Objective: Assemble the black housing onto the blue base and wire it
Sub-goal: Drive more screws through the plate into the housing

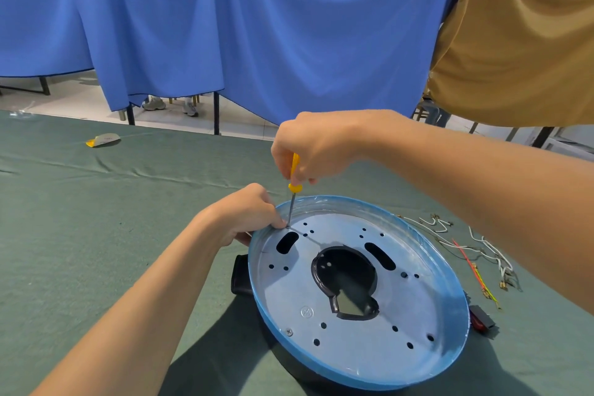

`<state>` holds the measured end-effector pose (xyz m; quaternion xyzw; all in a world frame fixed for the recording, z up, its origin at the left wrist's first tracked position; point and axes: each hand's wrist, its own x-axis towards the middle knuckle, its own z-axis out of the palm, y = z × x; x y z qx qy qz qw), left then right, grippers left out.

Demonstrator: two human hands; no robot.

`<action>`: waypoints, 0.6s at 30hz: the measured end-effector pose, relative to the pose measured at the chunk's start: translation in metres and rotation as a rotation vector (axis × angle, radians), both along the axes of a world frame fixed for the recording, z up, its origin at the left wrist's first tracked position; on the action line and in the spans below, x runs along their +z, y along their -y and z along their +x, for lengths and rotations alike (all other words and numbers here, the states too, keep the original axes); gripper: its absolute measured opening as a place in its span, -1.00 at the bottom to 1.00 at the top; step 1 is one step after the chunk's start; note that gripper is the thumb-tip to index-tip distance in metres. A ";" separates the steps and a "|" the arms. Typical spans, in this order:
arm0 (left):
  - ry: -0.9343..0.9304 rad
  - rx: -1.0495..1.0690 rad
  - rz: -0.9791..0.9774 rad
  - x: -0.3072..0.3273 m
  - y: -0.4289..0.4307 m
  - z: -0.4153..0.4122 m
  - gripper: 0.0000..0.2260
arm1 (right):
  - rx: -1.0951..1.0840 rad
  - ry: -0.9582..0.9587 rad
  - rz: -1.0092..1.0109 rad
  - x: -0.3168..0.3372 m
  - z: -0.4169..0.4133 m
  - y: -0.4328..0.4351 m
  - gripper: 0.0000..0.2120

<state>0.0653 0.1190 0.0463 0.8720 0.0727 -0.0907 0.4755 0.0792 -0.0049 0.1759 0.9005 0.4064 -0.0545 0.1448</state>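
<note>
A round blue base (450, 270) with a silvery perforated inner plate lies on the green table. The black housing (241, 275) sits under it, showing at its left edge and through the central opening. My right hand (313, 146) grips a yellow-handled screwdriver (293, 185) held upright, its tip on the plate near the far left rim. My left hand (247, 214) holds the rim there, with its fingertips pinched beside the screwdriver tip. One screw (289, 332) sits in the plate's near left part.
Loose white, red and yellow-green wires (475, 251) with terminals lie on the table right of the base. A red and black switch part (480, 320) sits at the base's right edge. A yellow and grey packet (103, 139) lies far left. Blue and tan cloths hang behind.
</note>
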 end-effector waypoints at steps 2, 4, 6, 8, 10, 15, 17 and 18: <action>-0.007 -0.038 0.006 0.001 -0.002 -0.001 -0.83 | 0.017 0.016 0.026 -0.002 -0.001 0.003 -0.88; -0.020 -0.079 -0.001 0.001 -0.005 -0.002 -0.87 | 0.019 0.042 0.005 -0.003 -0.001 0.003 -0.86; -0.031 -0.109 -0.006 0.002 -0.007 -0.002 -0.90 | 0.002 0.059 -0.016 -0.004 0.000 0.001 -0.83; -0.028 -0.122 -0.005 0.002 -0.007 -0.002 -0.91 | -0.036 0.062 -0.019 -0.005 0.002 -0.001 -0.76; -0.035 -0.137 0.002 0.001 -0.008 -0.001 -0.91 | -0.074 0.059 -0.009 -0.009 0.003 -0.005 -0.70; -0.096 -0.185 0.032 0.001 -0.007 -0.005 -0.88 | -0.124 0.014 -0.014 -0.009 0.004 -0.009 -0.66; -0.103 -0.163 0.032 0.001 -0.006 -0.005 -0.84 | -0.107 -0.035 -0.039 -0.003 0.002 -0.006 -0.79; -0.106 -0.151 0.018 0.001 -0.005 -0.005 -0.84 | -0.081 -0.039 -0.062 -0.001 0.001 -0.004 -0.87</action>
